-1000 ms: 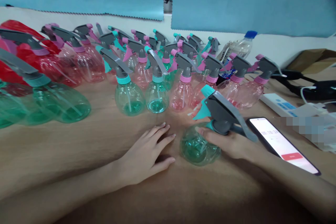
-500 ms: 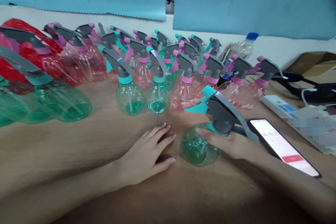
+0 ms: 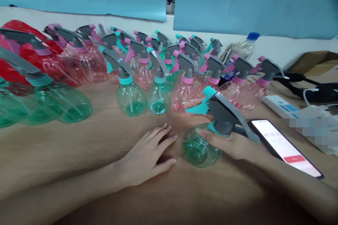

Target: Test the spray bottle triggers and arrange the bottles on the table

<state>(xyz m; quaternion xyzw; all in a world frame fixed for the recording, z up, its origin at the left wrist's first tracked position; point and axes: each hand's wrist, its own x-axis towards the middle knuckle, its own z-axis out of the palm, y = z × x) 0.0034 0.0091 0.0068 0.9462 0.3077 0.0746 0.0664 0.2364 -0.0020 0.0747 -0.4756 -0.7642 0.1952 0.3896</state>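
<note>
Spray bottle (image 3: 198, 149) in R hand (image 3: 231, 143), nozzle (image 3: 210, 92) fwd-left

Clamped near neck (image 3: 221, 130); L hand (image 3: 148, 156) flat on surface (image 3: 105, 147), left of it. Long axis tilted, top leaning twd R forearm. Vs 1s ago: trigger (image 3: 198, 108) swung out.

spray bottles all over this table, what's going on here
A person is holding a green spray bottle around its upper body and neck with the right hand; the bottle leans, with its gray and turquoise spray head toward the right. The left hand lies palm down on the table, holding nothing. More spray bottles, pink and green, are crowded behind the hands and off to the left, and a lit phone lies at the right.
</note>
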